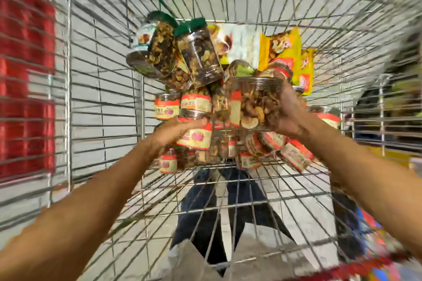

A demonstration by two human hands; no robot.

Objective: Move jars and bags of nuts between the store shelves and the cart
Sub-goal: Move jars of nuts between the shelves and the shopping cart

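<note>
I look down into a wire shopping cart point(239, 191) filled with nuts. My right hand point(291, 112) grips a clear jar of cashews point(255, 102) lifted above the pile. My left hand point(175, 131) is closed over a jar with a red and cream label point(197, 134) that lies among the others. Two tall green-lidded jars of mixed nuts point(198, 57) lean at the back of the pile. Yellow bags of nuts point(285, 52) stand against the cart's far wall. Several small red-labelled jars point(167, 163) lie at the bottom.
The cart's wire walls point(102, 98) rise on every side. A red panel point(25, 75) shows beyond the left wall. Through the cart's floor I see dark trousers point(219, 207) and pale floor tiles. Store shelving is a blur at the right edge.
</note>
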